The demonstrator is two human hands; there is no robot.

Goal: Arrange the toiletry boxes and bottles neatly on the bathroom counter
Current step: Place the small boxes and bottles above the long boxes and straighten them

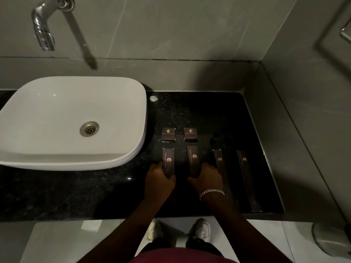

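On the black granite counter (190, 111) lie several dark brown boxes with gold logos. My left hand (158, 179) grips the near end of a long box (168, 159). My right hand (206, 176), with a silver bracelet at the wrist, grips the near end of a second long box (193, 158). Behind them sit two small square boxes (168, 134) (190, 134). Two longer boxes (220, 164) (247, 177) lie to the right. Two dark bottles (215, 137) (230, 136) stand behind those, barely visible in the shadow.
A white vessel basin (76, 120) fills the counter's left side, with a chrome tap (44, 29) on the wall above. A grey tiled wall (294, 130) bounds the counter on the right. My white shoes (201, 228) stand on the floor below the counter edge.
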